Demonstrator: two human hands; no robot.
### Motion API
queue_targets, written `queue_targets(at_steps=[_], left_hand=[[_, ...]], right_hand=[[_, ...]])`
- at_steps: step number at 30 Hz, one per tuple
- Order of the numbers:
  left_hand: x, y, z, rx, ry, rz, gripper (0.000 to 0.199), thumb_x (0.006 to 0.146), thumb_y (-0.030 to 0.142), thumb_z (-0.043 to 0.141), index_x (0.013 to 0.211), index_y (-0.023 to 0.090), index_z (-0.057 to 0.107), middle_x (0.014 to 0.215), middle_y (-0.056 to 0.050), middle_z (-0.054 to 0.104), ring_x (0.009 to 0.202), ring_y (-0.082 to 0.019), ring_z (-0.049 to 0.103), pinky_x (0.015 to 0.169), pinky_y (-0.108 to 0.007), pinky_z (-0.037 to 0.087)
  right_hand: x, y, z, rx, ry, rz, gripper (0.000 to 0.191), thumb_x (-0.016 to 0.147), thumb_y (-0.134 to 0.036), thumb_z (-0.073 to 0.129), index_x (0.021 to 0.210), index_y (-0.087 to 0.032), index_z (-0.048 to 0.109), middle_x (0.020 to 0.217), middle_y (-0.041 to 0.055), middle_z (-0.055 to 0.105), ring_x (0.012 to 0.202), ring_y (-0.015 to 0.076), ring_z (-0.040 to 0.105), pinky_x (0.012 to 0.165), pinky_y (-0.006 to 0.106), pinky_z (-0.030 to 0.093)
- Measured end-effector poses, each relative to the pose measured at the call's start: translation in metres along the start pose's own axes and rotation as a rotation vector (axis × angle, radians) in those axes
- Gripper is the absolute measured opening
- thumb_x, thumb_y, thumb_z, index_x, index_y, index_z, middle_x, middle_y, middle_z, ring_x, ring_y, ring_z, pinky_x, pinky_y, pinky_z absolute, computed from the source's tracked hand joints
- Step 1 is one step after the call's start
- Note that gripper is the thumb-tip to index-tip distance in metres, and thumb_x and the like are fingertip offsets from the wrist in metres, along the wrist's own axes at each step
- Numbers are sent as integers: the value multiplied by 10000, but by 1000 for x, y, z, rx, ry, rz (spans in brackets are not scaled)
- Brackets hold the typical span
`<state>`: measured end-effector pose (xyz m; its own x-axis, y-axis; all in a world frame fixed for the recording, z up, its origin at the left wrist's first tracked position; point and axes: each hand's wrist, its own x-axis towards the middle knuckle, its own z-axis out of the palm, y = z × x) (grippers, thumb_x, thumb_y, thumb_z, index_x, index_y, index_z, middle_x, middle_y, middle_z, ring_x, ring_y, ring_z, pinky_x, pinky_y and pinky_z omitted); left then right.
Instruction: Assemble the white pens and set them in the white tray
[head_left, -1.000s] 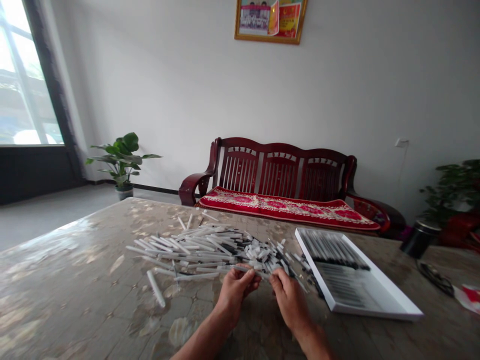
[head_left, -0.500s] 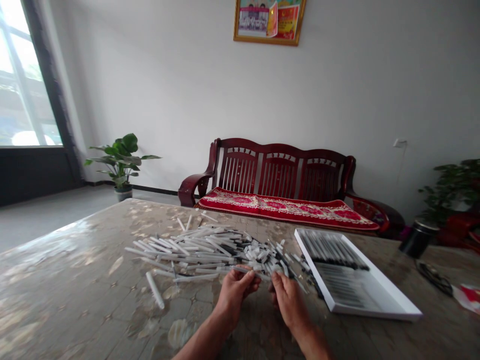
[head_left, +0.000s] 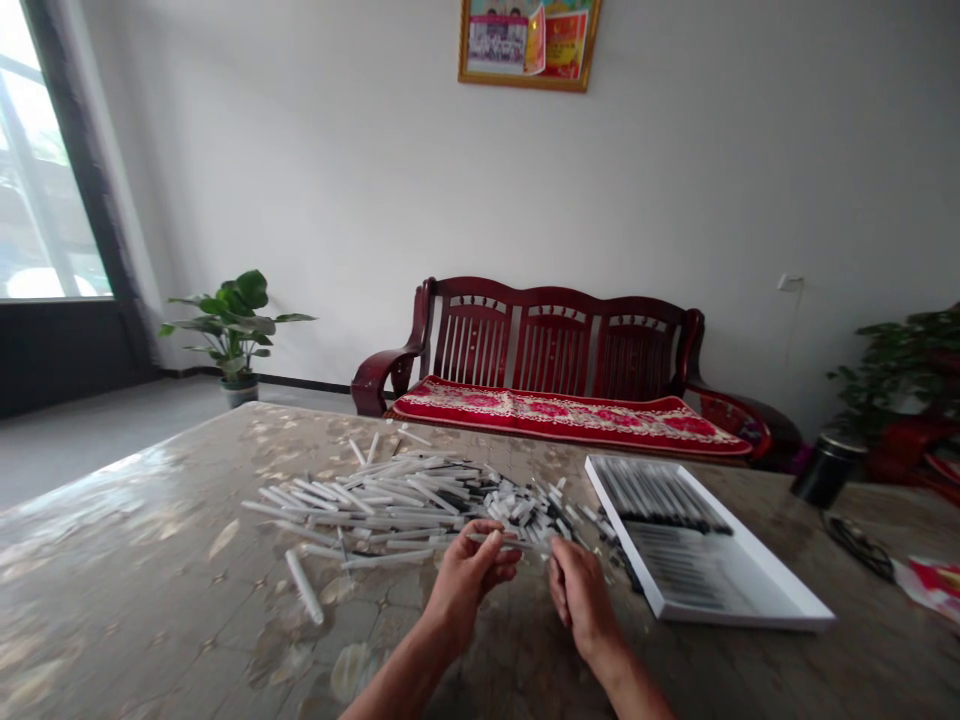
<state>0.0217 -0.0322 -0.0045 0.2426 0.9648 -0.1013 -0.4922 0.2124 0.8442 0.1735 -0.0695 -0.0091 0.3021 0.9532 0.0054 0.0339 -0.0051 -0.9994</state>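
Note:
In the head view, my left hand [head_left: 463, 578] is closed around a slim translucent pen barrel [head_left: 517, 542] that points to the right. The fingers of my right hand [head_left: 583, 595] are pinched at the barrel's right end; whether a small part is held there too is hidden. Just beyond both hands lies a loose pile of whitish pen barrels [head_left: 360, 497], with small clear caps [head_left: 517, 507] heaped at its right side. To the right of my right hand, a shallow white box [head_left: 795, 590] holds pens [head_left: 660, 492] with dark ends in two rows.
Small black pieces [head_left: 626, 568] lie along the box's left edge. One barrel [head_left: 304, 588] lies apart at the left on the patterned tabletop [head_left: 172, 560]. A black canister [head_left: 829, 470] and a cable [head_left: 859, 548] are at the right. Behind the table stands a wooden bench [head_left: 555, 340].
The view has shifted slightly. The pen barrel stays between my hands, raised a little, and my right hand has turned slightly at its end.

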Motion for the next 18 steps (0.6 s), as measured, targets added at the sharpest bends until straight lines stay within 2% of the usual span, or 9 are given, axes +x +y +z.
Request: queue_targets(at_steps=[1,4,5,7,9,11,13,15,18], left_hand=[[2,1,-2,60,9,44,419,612,470,838,860,194,644,861,-29,741,711,-164,691,621,-256,525],[7,2,-11,420,1,234,235,658,385,782,699,189,659,626,3,665,603,-160,626,556,-241,452],[7,2,-13,563,-7,291,155,684,332,754,699,195,685,629,-1,673,619,-167,628,590,-248,452],[6,0,-16,804,-60,380,76,700,247,724,769,226,748,747,-17,736,733,-198,667,696,-263,462],[3,-1,-16,950,-99,432,147,708,226,714,834,266,776,870,-23,771,853,-229,688,775,-269,454],[2,-3,-16,999,-74,421,136,744,270,689,847,276,778,852,-28,776,855,-240,694,768,-267,446],[3,-3,-15,960,-13,362,169,807,348,625,838,262,767,783,-34,767,796,-237,693,731,-267,444],[6,-2,-15,846,37,318,293,858,440,544,824,239,753,773,-47,759,780,-236,683,713,-270,448],[9,2,-16,669,103,329,440,859,564,496,800,208,749,810,-65,737,790,-234,645,684,-272,448]], right_hand=[[1,-1,-3,-17,24,-12,535,815,-642,469,473,-241,378,327,-82,315,278,64,269,319,201,187],[1,-6,-9,-62,59,-38,526,788,-639,499,464,-241,384,327,-76,321,282,66,285,324,206,207],[0,-7,-9,-69,63,-42,528,780,-648,504,464,-242,384,327,-75,324,284,68,288,324,209,211],[0,-8,-10,-69,64,-52,534,777,-669,506,477,-244,390,336,-74,330,291,73,295,326,213,226],[2,-8,-12,-59,56,-67,535,795,-694,481,518,-239,436,374,-66,374,317,87,338,339,218,269],[7,-4,-17,-74,68,-100,528,838,-699,413,616,-232,519,457,-38,475,372,117,431,370,234,334],[15,1,-26,-211,133,-180,482,883,-637,376,729,-230,584,577,1,583,473,155,538,442,260,410],[21,8,-35,-475,218,-295,344,899,-495,419,827,-235,633,744,40,676,643,192,634,568,287,475],[25,14,-41,-893,212,-411,195,870,-293,502,930,-258,685,969,54,708,899,227,671,724,302,491]])
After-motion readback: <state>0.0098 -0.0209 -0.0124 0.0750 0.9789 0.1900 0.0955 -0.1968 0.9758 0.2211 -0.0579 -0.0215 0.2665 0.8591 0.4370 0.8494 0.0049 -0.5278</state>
